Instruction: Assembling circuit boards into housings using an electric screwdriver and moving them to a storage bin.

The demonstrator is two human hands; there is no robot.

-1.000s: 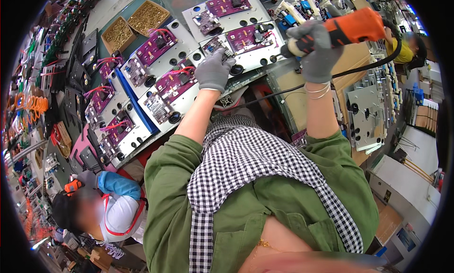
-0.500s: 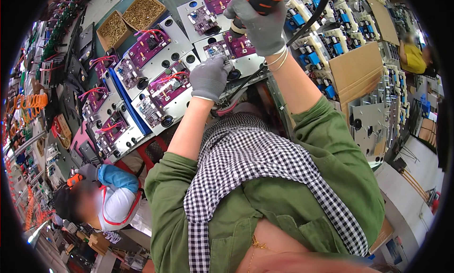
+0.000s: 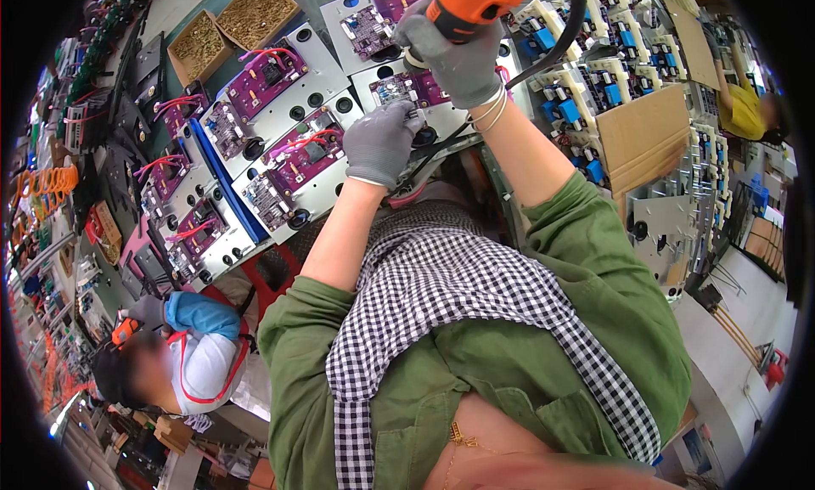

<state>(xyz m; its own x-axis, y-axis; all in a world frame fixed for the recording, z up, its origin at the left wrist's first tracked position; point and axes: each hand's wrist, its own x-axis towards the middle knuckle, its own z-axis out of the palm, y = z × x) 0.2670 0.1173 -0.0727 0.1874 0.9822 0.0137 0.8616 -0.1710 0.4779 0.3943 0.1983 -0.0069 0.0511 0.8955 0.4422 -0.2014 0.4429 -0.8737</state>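
My right hand point(image 3: 463, 61), in a grey glove, wraps round an orange power screwdriver point(image 3: 475, 8) with a thick black cable. The tool points down at a silver metal plate point(image 3: 454, 121) carrying a purple circuit board point(image 3: 430, 88) and a small grey circuit board point(image 3: 392, 89); its tip is hidden behind the hand. Close to the near edge of that small board, my left hand point(image 3: 380, 143), also gloved, is closed with its fingers curled. Whatever its fingertips hold, if anything, cannot be made out.
More plates with purple boards and red wires point(image 3: 310, 146) lie to the left, beside a blue strip point(image 3: 225, 180). Two cardboard boxes of small brass-coloured parts point(image 3: 255, 14) stand behind. At right are blue-and-white components point(image 3: 611, 91) and a cardboard sheet point(image 3: 643, 137). A co-worker point(image 3: 204, 354) sits at lower left.
My right hand and the screwdriver have shifted slightly down, the tool's body tilting further right. My left hand has moved a little right and down, its fingers more curled.
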